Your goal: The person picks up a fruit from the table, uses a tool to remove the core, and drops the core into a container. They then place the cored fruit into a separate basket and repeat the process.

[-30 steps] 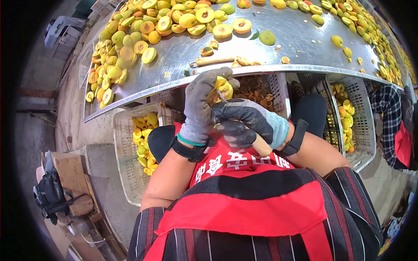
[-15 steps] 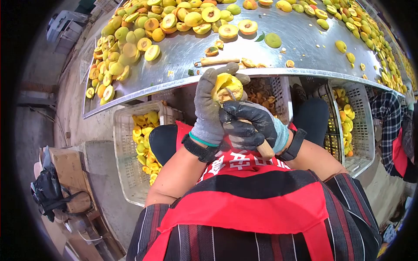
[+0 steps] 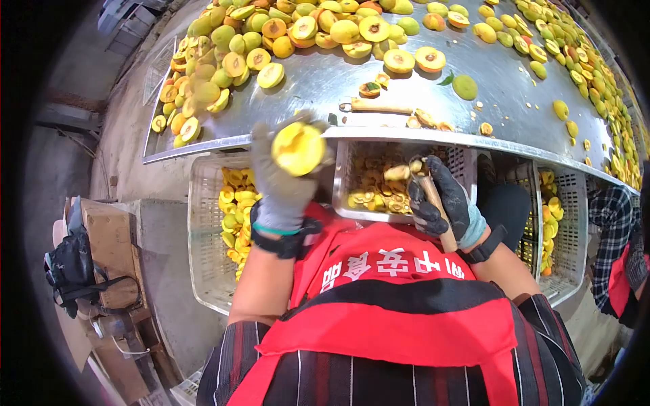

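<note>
My left hand (image 3: 279, 193), in a grey glove and slightly blurred, grips a yellow peach half (image 3: 298, 150) whose centre is hollowed out. It is raised at the table edge, over the gap between two crates. My right hand (image 3: 455, 203), in a dark glove, is closed around the wooden handle of a pitting tool (image 3: 437, 206). A pale yellow cut-out piece (image 3: 398, 172) shows by the tool's tip, above a crate (image 3: 376, 216) of scraps and stones. The tool's metal end is mostly hidden.
On the metal table (image 3: 305, 95) lie heaped peach halves (image 3: 338, 30) and another wooden-handled tool (image 3: 382, 107). A crate of hollowed halves (image 3: 203, 257) stands at left, another crate (image 3: 569, 250) at right. A person in a checked sleeve (image 3: 609, 220) is at far right.
My hands have moved apart: the left went left with the peach half, the right went right with the tool. The cut-out piece is now separate from the half, and the scrap crate shows between them.
</note>
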{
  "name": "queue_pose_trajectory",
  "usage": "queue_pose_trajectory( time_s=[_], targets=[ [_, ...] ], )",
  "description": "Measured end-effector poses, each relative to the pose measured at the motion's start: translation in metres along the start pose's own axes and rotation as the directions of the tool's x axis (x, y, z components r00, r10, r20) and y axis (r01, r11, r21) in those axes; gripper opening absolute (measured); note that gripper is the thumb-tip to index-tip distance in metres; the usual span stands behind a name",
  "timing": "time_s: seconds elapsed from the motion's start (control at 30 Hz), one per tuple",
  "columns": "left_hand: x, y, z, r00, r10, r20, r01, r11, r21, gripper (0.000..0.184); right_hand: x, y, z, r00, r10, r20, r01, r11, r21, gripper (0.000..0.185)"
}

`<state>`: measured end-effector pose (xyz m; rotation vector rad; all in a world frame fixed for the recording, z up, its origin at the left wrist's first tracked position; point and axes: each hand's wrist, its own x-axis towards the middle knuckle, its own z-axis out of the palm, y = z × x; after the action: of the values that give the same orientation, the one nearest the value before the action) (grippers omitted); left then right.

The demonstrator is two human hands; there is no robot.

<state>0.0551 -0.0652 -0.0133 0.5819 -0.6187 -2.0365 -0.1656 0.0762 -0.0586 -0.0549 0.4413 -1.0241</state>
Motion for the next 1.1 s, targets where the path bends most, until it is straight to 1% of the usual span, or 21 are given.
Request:
queue_pose_trajectory(
  time_s=[0.07,0.13,0.17,0.2,0.23,0.3,0.37,0.43,0.5,0.57,0.6,0.67,0.77,0.83,0.87,0.9,0.93,1.0,1.03,1.07,1.1],
  targets=[
    [-0.018,0.037,-0.026,0.995,0.103,-0.006,-0.101,0.979,0.179,0.072,-0.003,-0.002,-0.006,0.992,0.038,-0.118,-0.045,0.997,-0.058,0.067],
    [-0.041,0.070,-0.034,0.936,0.284,-0.208,-0.170,0.882,0.440,0.055,-0.006,0.000,-0.013,0.991,0.039,-0.128,-0.053,0.994,-0.101,0.066],
    [-0.046,0.094,-0.069,0.900,0.391,-0.191,-0.100,0.613,0.784,0.043,-0.008,0.000,-0.010,0.989,0.052,-0.136,-0.070,0.988,-0.136,0.065],
    [-0.048,0.116,-0.077,0.899,0.382,-0.213,0.152,0.183,0.971,0.035,-0.009,0.001,-0.005,0.983,0.073,-0.171,-0.087,0.993,-0.081,0.063],
    [-0.041,0.126,-0.079,0.900,0.381,-0.211,0.153,0.177,0.972,0.035,-0.008,0.003,-0.009,0.983,0.071,-0.167,-0.085,0.993,-0.077,0.063],
    [-0.013,0.139,-0.078,0.921,0.389,-0.023,0.078,-0.125,0.989,0.031,-0.004,0.004,-0.018,0.987,0.079,-0.137,-0.091,0.993,-0.081,0.059],
    [0.036,0.134,-0.065,0.936,0.352,0.029,0.004,-0.090,0.996,0.036,-0.009,0.008,-0.009,0.989,-0.023,-0.147,0.001,0.990,-0.144,0.050],
    [0.099,0.129,-0.072,0.944,0.306,0.123,-0.097,-0.099,0.990,0.049,-0.015,0.005,0.007,0.968,-0.107,-0.226,0.008,0.917,-0.399,0.043],
    [0.149,0.119,-0.073,0.960,0.273,0.068,-0.032,-0.135,0.990,0.059,-0.023,0.004,0.013,0.963,-0.134,-0.235,0.012,0.888,-0.460,0.038],
    [0.174,0.103,-0.067,0.973,0.209,0.098,0.016,-0.484,0.875,0.062,-0.031,0.004,0.016,0.953,-0.155,-0.259,0.010,0.874,-0.486,0.036],
    [0.174,0.095,-0.055,0.976,0.195,0.100,0.005,-0.476,0.879,0.062,-0.036,0.003,0.020,0.948,-0.161,-0.274,0.009,0.876,-0.483,0.036],
    [0.170,0.085,-0.037,1.000,-0.019,-0.011,-0.003,-0.638,0.770,0.063,-0.044,0.002,0.026,0.923,-0.242,-0.298,0.053,0.849,-0.526,0.033],
    [0.156,0.072,-0.020,0.999,-0.049,-0.002,-0.033,-0.698,0.715,0.054,-0.046,-0.003,0.015,0.895,-0.287,-0.340,0.122,0.893,-0.434,0.034],
    [0.150,0.065,-0.034,0.980,-0.170,0.099,-0.160,-0.393,0.906,0.048,-0.045,-0.010,0.010,0.876,-0.408,-0.258,0.238,0.830,-0.504,0.036],
    [0.124,0.053,-0.011,0.986,-0.132,0.102,-0.108,-0.035,0.994,0.046,-0.043,-0.014,0.013,0.864,-0.418,-0.279,0.249,0.838,-0.486,0.036],
    [0.101,0.041,0.010,0.988,-0.087,0.126,-0.111,0.163,0.980,0.045,-0.039,-0.018,0.019,0.852,-0.429,-0.301,0.260,0.845,-0.468,0.037],
    [0.077,0.033,0.027,0.985,-0.160,0.070,0.021,0.510,0.860,0.048,-0.036,-0.021,0.029,0.844,-0.428,-0.323,0.253,0.848,-0.465,0.038],
    [0.028,0.009,0.065,0.947,-0.193,0.258,0.010,0.818,0.576,0.057,-0.025,-0.023,0.019,0.894,-0.420,-0.155,0.313,0.834,-0.454,0.035],
    [0.014,-0.005,0.067,0.934,-0.245,0.258,0.098,0.873,0.477,0.059,-0.015,-0.019,0.026,0.890,-0.447,-0.091,0.356,0.805,-0.475,0.035],
    [0.007,-0.023,0.065,0.941,-0.222,0.254,0.087,0.887,0.453,0.056,-0.008,-0.015,0.034,0.870,-0.475,-0.130,0.339,0.768,-0.543,0.035],
    [0.002,-0.038,0.060,0.948,-0.201,0.249,0.078,0.900,0.429,0.054,0.004,-0.010,0.031,0.810,-0.583,-0.061,0.426,0.657,-0.622,0.032]
  ],
)
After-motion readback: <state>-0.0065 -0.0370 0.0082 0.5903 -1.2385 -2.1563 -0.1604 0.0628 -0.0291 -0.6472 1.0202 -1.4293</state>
